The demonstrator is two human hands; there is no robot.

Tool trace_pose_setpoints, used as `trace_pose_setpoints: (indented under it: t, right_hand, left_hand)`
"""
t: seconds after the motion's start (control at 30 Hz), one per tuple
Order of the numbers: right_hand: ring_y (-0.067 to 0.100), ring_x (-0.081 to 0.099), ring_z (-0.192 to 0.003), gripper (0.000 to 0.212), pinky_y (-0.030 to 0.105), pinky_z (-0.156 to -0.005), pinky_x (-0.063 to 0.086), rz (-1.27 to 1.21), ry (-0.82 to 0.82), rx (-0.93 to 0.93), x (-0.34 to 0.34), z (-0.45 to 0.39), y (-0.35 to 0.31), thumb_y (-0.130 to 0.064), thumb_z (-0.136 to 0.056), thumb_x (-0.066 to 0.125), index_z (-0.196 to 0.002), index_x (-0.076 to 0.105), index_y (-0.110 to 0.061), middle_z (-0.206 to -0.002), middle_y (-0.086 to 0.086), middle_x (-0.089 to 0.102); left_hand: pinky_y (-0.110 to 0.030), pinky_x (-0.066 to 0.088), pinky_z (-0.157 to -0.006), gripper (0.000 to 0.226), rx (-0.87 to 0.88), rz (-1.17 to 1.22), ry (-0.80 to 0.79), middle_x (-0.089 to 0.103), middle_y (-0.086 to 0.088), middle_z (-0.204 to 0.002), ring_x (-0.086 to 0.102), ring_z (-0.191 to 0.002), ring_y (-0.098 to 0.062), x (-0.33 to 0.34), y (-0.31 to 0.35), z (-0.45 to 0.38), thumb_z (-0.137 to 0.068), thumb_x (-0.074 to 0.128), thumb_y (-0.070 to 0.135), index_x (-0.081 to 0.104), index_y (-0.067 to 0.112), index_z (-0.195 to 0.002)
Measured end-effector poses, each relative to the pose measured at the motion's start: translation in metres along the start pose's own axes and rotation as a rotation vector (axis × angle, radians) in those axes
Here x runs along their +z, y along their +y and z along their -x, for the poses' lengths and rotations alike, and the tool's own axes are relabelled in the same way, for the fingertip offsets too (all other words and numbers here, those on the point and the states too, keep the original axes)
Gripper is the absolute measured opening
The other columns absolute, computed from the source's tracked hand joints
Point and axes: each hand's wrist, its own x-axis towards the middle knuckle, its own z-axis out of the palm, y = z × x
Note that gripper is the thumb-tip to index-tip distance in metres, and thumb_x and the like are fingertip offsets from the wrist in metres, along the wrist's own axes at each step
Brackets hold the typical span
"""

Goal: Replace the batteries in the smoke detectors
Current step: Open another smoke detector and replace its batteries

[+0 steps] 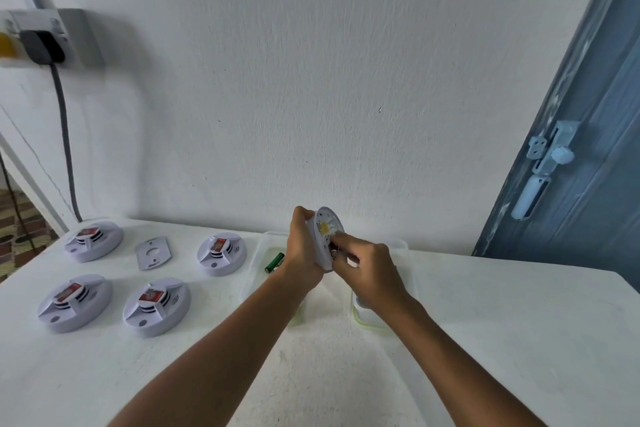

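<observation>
Two hands meet above the far middle of the table (pixel 485 340), and between them you hold one detector (pixel 328 234) up off the surface, tipped on edge so its round back faces you and to the right. Your left hand (pixel 303 248) wraps the left rim, fingers curled behind the body and thumb at the top edge, so the detector sits clamped in that hand. Your right hand (pixel 372 272) comes in from the lower right, its fingers bent and pressed to the lower part of the back, just under a yellow patch there; something small and metallic shows at the fingertips, but you cannot tell from here whether they pinch it. Just below your left hand, a green battery (pixel 274 263) lies in a clear tray (pixel 254 274). Under your right wrist sits a second tray (pixel 367 321) with a greenish rim, mostly hidden. Four more detectors rest face up to the left, well apart from your hands: far left (pixel 93 241), far middle (pixel 221 255), near left (pixel 74 302) and near middle (pixel 156 305). A flat plate (pixel 152 252) lies between the two far ones.
</observation>
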Motion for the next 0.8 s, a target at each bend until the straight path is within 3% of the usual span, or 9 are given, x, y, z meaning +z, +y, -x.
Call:
trace_pose_setpoints:
  t: [0.07,0.13,0.23,0.33,0.43,0.53,0.6,0.67,0.8]
  right_hand:
    - [0.006,0.061,-0.109,0.034,0.012,-0.093,0.046,-0.015,-0.035,-0.077,-0.002,0.002,0.005,-0.014,-0.09,0.062,-0.122,0.065,-0.007,-0.123,0.001,0.065]
    - [0.005,0.057,-0.116,0.033,0.013,-0.099,0.042,0.031,-0.097,-0.15,-0.006,0.002,0.01,-0.02,-0.092,0.059,-0.121,0.066,-0.008,-0.126,-0.002,0.062]
    - [0.006,0.062,-0.099,0.024,0.012,-0.084,0.047,0.013,-0.032,-0.156,-0.01,-0.002,0.012,-0.021,-0.091,0.059,-0.107,0.071,-0.007,-0.107,0.004,0.07]
    - [0.005,0.061,-0.07,0.003,0.013,-0.064,0.046,-0.132,0.087,0.117,-0.022,-0.015,0.01,-0.013,-0.09,0.064,-0.092,0.066,-0.011,-0.077,0.0,0.068]
    - [0.019,0.061,-0.075,0.016,0.025,-0.062,0.043,0.128,-0.102,0.43,-0.037,-0.028,0.03,-0.018,-0.088,0.067,-0.1,0.057,-0.019,-0.082,0.007,0.064]
    - [0.026,0.062,-0.076,0.005,0.026,-0.058,0.044,0.501,-0.342,0.549,-0.037,-0.036,0.042,-0.009,-0.085,0.063,-0.084,0.059,-0.01,-0.085,0.01,0.062]
    - [0.024,0.06,-0.072,0.017,0.024,-0.052,0.041,0.658,-0.462,0.581,-0.031,-0.037,0.041,-0.002,-0.083,0.06,-0.073,0.049,-0.011,-0.074,0.006,0.054]
    - [0.023,0.059,-0.075,0.018,0.027,-0.056,0.044,0.726,-0.512,0.593,-0.027,-0.038,0.039,0.001,-0.084,0.059,-0.077,0.046,-0.011,-0.072,0.003,0.047]
    - [0.028,0.072,-0.082,0.019,0.032,-0.063,0.054,0.706,-0.558,0.649,-0.022,-0.033,0.042,0.003,-0.088,0.05,-0.076,0.045,-0.01,-0.082,0.01,0.063]
  left_hand:
    - [-0.031,0.041,-0.069,0.03,-0.031,0.051,-0.011,0.044,-0.004,-0.073,0.047,-0.07,-0.019,-0.002,0.004,-0.001,-0.063,0.052,0.04,0.05,0.014,-0.077]
    - [-0.03,0.035,-0.067,0.03,-0.048,0.09,-0.055,0.039,-0.004,-0.075,0.041,-0.07,-0.018,-0.002,0.008,0.001,-0.057,0.052,0.039,0.044,0.017,-0.076]
    - [-0.031,0.033,-0.068,0.032,-0.048,0.094,-0.114,0.036,-0.006,-0.074,0.039,-0.069,-0.019,-0.001,0.008,0.004,-0.056,0.051,0.041,0.043,0.016,-0.076]
    - [-0.038,0.042,-0.082,0.04,0.044,-0.023,-0.062,0.052,-0.01,-0.085,0.051,-0.08,-0.025,-0.007,0.006,-0.004,-0.062,0.052,0.044,0.057,0.012,-0.087]
    - [-0.039,0.043,-0.084,0.033,0.064,-0.046,-0.006,0.055,-0.009,-0.087,0.052,-0.084,-0.024,-0.014,0.007,-0.009,-0.08,0.043,0.041,0.059,0.014,-0.089]
    - [-0.038,0.043,-0.082,0.032,0.056,-0.044,-0.002,0.054,-0.01,-0.09,0.051,-0.085,-0.024,-0.018,0.006,-0.011,-0.082,0.042,0.04,0.058,0.013,-0.09]
    - [-0.037,0.043,-0.081,0.032,0.049,-0.03,-0.013,0.052,-0.01,-0.09,0.051,-0.084,-0.024,-0.019,0.004,-0.009,-0.083,0.041,0.039,0.057,0.012,-0.09]
    - [-0.037,0.044,-0.079,0.031,0.037,-0.018,-0.016,0.051,-0.009,-0.089,0.051,-0.083,-0.023,-0.02,0.004,-0.007,-0.084,0.041,0.038,0.057,0.012,-0.09]
    - [-0.036,0.044,-0.079,0.032,0.029,-0.009,-0.003,0.051,-0.01,-0.091,0.051,-0.083,-0.023,-0.021,0.007,-0.003,-0.084,0.041,0.038,0.056,0.011,-0.093]
